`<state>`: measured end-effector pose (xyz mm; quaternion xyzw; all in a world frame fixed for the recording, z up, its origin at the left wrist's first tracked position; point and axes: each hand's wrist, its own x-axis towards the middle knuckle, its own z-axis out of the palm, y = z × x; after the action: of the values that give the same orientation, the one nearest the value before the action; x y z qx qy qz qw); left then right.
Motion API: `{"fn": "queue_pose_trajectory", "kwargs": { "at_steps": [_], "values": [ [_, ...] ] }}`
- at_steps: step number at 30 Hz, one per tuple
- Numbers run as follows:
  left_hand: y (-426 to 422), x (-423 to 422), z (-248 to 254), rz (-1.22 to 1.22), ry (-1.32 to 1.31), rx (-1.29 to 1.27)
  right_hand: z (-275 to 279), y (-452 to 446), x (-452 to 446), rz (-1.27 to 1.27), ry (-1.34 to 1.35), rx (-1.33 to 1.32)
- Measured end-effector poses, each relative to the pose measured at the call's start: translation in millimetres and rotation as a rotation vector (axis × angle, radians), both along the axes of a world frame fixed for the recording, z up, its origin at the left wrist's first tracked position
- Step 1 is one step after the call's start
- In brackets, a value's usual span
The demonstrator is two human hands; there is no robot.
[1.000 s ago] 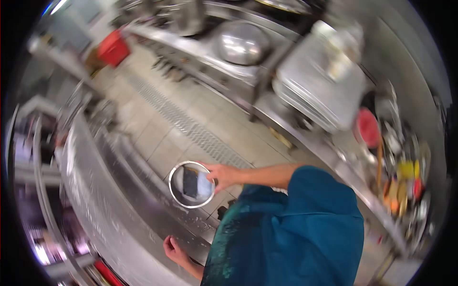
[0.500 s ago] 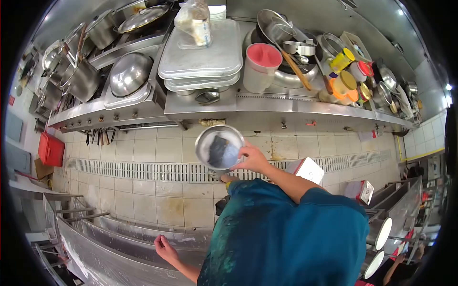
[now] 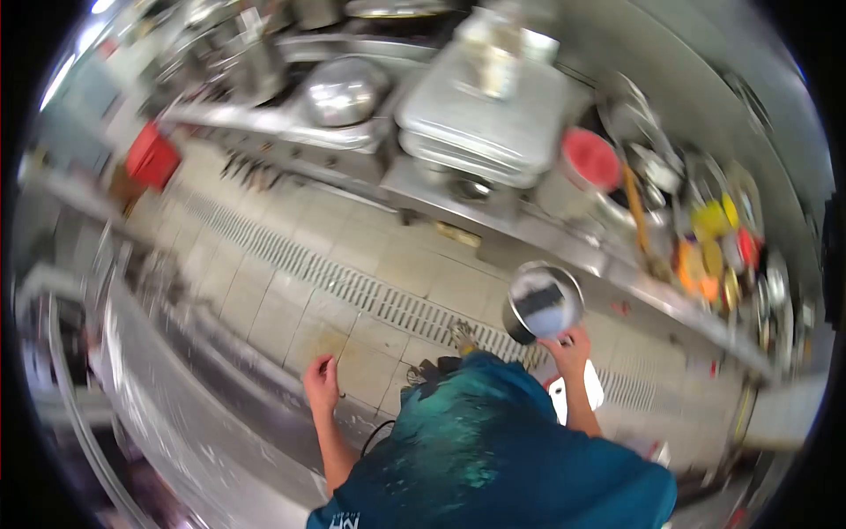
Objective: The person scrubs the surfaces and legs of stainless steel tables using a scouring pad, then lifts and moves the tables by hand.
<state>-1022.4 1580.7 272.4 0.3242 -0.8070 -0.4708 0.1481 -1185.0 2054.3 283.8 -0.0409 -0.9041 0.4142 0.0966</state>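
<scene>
At the right of centre, my right hand [image 3: 569, 351] grips the near rim of a deep, round metal bowl [image 3: 514, 315], held out over the floor. A whitish-blue area with a dark patch shows inside the bowl; whether it is liquid or a reflection I cannot tell. My left hand [image 3: 322, 381] hangs to the left of my body, with its fingers curled in and nothing visible in them. It is nearest to the metal sink edge [image 3: 256, 366], apart from it.
A floor drain grate [image 3: 352, 287] runs across the tiles. Beyond it stand a stove with a domed metal bowl [image 3: 345, 91], stacked trays [image 3: 485, 115] and a red-topped container [image 3: 590, 160]. A white box [image 3: 583, 393] is beside my right forearm. A red bin [image 3: 152, 156] stands far left.
My view has turned and tilted, so the counter now slopes down to the right. The bowl stays in my right hand and appears further right. My left hand appears higher in view.
</scene>
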Motion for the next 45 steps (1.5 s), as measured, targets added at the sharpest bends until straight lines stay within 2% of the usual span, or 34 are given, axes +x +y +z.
{"fn": "queue_pose_trajectory", "kwargs": {
  "at_steps": [1, 2, 4, 6, 9, 11, 13, 15, 16, 17, 18, 20, 21, 23, 25, 27, 30, 32, 33, 34, 35, 36, 38, 41, 43, 45],
  "values": [
    [4.3, -3.3, 4.8, 0.013, -0.039, -0.051, -5.8, 2.8, -7.6, 0.065, 0.081, -0.009],
    [5.9, -4.7, 6.9, 0.121, -0.025, -0.056, 2.2, -5.1, -13.9, 0.048, 0.005, -0.151],
    [11.9, -12.1, 4.6, 0.070, -0.143, -0.076, -11.1, -3.4, -34.2, 0.085, -0.004, -0.103],
    [14.7, -17.6, 0.2, 0.154, -0.166, -0.055, -22.4, -6.2, -56.6, 0.179, 0.036, -0.034],
    [24.6, -0.6, -20.0, 0.251, -0.219, -0.060, -11.3, -37.2, -86.1, 0.317, -0.129, -0.297],
    [31.2, 28.6, -61.0, 0.370, -0.259, -0.041, -13.7, -53.4, -106.9, 0.389, -0.175, -0.356],
    [49.5, 67.6, -98.4, 0.471, -0.308, 0.124, -28.3, -67.8, -131.4, 0.614, -0.057, -0.181],
    [72.6, 134.5, -182.6, 0.539, -0.413, 0.146, -17.1, -96.7, -146.2, 0.688, -0.073, -0.193],
    [96.6, 140.4, -156.5, 0.599, -0.502, 0.134, -11.9, -116.3, -153.2, 0.737, -0.094, -0.208],
    [107.3, 179.2, -202.0, 0.555, -0.620, 0.243, -12.3, -133.3, -160.2, 0.760, -0.128, -0.234],
    [125.9, 202.5, -214.6, 0.641, -0.716, 0.512, -13.9, -148.7, -166.3, 0.776, -0.116, -0.237],
    [169.9, 231.3, -217.2, 0.375, -0.931, 0.008, -16.7, -184.2, -178.6, 0.853, -0.135, -0.262],
    [176.8, 231.9, -217.9, 0.387, -0.918, 0.006, -11.8, -206.0, -181.7, 0.868, -0.128, -0.298],
    [171.2, 228.7, -212.0, 0.323, -0.988, 0.245, -0.4, -248.1, -187.7, 0.868, -0.144, -0.292],
    [134.3, 218.4, -215.2, 0.304, -0.922, 0.313, 9.3, -289.3, -188.3, 0.877, -0.179, -0.283],
    [95.9, 216.2, -223.8, 0.168, -0.942, 0.345, 14.2, -327.6, -192.2, 0.859, -0.159, -0.243],
    [-22.9, 191.3, -232.4, 0.022, -0.837, 0.323, -9.2, -382.4, -209.4, 0.917, -0.103, -0.392],
    [-100.6, 158.7, -253.5, 0.657, -0.690, 0.413, 3.3, -425.5, -211.9, 0.891, -0.123, -0.377],
    [-147.7, 141.3, -250.6, 0.725, -0.565, 0.528, 10.6, -441.3, -212.5, 0.866, -0.157, -0.352],
    [-187.0, 121.9, -244.2, 0.886, -0.378, 0.527, 7.4, -454.9, -217.3, 0.867, -0.154, -0.351],
    [-231.5, 100.7, -240.1, 0.932, -0.331, 0.414, 1.4, -474.0, -225.2, 0.883, -0.115, -0.367],
    [-275.1, 81.5, -223.9, 0.878, -0.295, 0.401, 0.0, -493.8, -230.3, 0.897, -0.077, -0.383],
    [-348.3, 45.1, -200.1, 0.872, -0.076, 0.256, 11.7, -532.3, -238.0, 0.891, -0.114, -0.419],
    [-417.4, 6.5, -147.0, 0.811, 0.021, 0.245, 21.8, -586.0, -257.3, 0.885, -0.122, -0.386],
    [-446.5, 3.9, -148.4, 0.818, -0.003, 0.241, 19.4, -626.1, -276.6, 0.887, -0.096, -0.323],
    [-450.1, 15.3, -161.3, 0.806, -0.054, 0.252, 7.2, -662.8, -297.6, 0.893, -0.162, -0.388]
  ]
}}
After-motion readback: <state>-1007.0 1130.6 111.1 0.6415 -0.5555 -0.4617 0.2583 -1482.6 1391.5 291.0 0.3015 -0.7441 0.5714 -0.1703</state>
